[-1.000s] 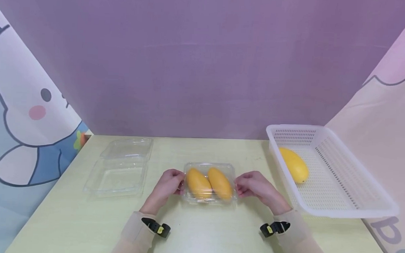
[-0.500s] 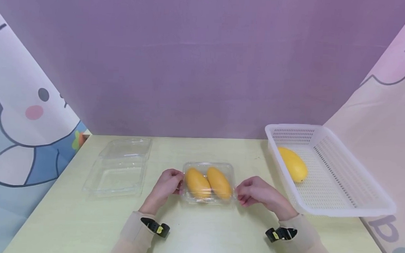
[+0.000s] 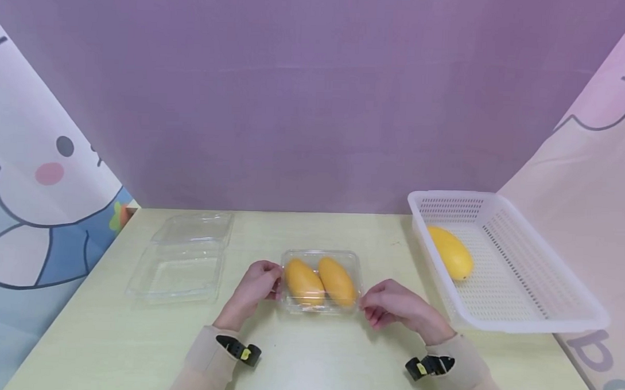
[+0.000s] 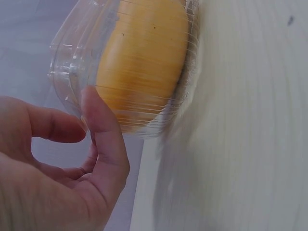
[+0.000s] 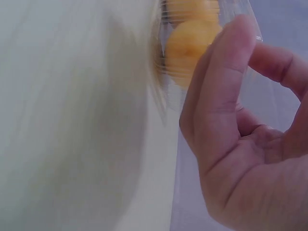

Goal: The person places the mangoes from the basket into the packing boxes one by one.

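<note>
Two yellow mangoes [image 3: 305, 282] lie side by side, slightly slanted, inside a clear plastic clamshell box [image 3: 347, 256] with its lid down, at the middle of the table. My left hand [image 3: 258, 282] pinches the box's left rim between thumb and finger; in the left wrist view the fingertips [image 4: 91, 103] meet right at the clear edge. At the near right corner is my right hand [image 3: 399, 304], its thumb and forefinger pinching the rim. In the right wrist view, the fingers of the right hand [image 5: 224, 110] cover part of the box and a mango [image 5: 185, 53].
An open, clear clamshell box [image 3: 186, 271] lies at the left of the table [image 3: 306, 361]. On the right stands a white perforated basket [image 3: 540, 326] with one mango [image 3: 451, 254] against its left wall. A purple backdrop [image 3: 315, 103] rises behind the table.
My right hand has moved from the box's right side, slightly away from it, then to its near right corner. My left hand keeps its place at the left rim.
</note>
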`<state>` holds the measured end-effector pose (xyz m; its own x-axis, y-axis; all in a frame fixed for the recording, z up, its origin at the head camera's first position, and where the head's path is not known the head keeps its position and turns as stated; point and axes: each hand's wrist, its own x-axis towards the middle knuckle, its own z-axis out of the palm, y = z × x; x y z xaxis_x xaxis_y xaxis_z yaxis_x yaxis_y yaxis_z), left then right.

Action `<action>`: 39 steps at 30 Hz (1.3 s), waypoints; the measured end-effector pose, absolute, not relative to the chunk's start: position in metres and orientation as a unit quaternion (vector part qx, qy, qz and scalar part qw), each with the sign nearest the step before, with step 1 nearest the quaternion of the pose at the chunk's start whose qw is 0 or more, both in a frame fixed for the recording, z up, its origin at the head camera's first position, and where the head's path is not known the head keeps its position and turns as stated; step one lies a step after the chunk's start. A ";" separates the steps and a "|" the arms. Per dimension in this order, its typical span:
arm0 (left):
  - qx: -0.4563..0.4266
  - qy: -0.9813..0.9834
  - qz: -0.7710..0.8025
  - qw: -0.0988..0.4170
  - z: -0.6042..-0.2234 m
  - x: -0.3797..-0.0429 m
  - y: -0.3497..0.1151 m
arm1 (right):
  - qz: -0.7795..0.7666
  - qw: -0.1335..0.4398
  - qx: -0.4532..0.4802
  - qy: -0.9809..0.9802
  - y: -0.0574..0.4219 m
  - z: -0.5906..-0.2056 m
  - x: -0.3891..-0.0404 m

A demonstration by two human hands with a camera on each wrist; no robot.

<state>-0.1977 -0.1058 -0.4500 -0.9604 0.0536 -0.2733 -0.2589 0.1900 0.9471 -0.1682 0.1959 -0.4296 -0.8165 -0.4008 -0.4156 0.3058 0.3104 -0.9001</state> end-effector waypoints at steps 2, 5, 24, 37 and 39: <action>-0.067 0.761 0.633 0.124 -0.450 -0.198 -0.106 | -0.592 0.304 -0.029 0.746 0.195 -0.432 -0.168; -0.068 0.761 0.633 0.125 -0.451 -0.198 -0.106 | -0.598 0.307 -0.028 0.740 0.195 -0.434 -0.167; -0.076 0.763 0.630 0.123 -0.450 -0.200 -0.107 | -0.615 0.310 -0.049 0.723 0.192 -0.438 -0.171; -0.075 0.768 0.627 0.112 -0.448 -0.200 -0.108 | -0.614 0.283 -0.044 0.736 0.189 -0.438 -0.172; -0.075 0.767 0.627 0.108 -0.448 -0.200 -0.110 | -0.615 0.279 -0.041 0.736 0.188 -0.439 -0.172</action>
<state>-0.1995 -0.1097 -0.4483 -0.9652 0.0202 -0.2608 -0.2515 0.2014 0.9466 -0.1719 0.1876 -0.4393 -0.8410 -0.4039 -0.3600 0.2824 0.2400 -0.9288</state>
